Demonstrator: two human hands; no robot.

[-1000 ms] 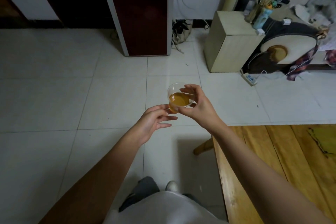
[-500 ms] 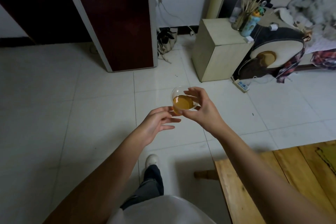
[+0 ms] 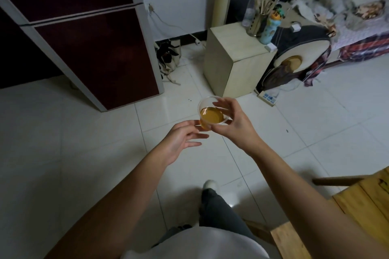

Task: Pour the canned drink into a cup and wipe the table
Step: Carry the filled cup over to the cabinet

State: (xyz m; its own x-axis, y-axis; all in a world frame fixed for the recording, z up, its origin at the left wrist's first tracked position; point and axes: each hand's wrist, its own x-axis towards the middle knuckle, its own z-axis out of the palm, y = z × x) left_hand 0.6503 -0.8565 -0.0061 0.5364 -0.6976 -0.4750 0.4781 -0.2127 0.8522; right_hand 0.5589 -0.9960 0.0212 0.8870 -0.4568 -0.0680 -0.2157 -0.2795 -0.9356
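White floor tiles (image 3: 84, 143) fill most of the room, w/ a dark red fridge (image 3: 94, 52) against the far wall, a pale cabinet (image 3: 233, 63) beside it & just a corner of the wooden desk (image 3: 362, 202) at lower right. Held out over the floor, well away from the desk, the clear cup (image 3: 211, 114) w/ amber drink inside sits upright in the right hand (image 3: 233, 124), fingers (image 3: 221, 102) pinched round its rim & side. Left hand (image 3: 181, 141) is just beside & below it, fingers loosely spread, tips near the cup's base, gripping nothing.
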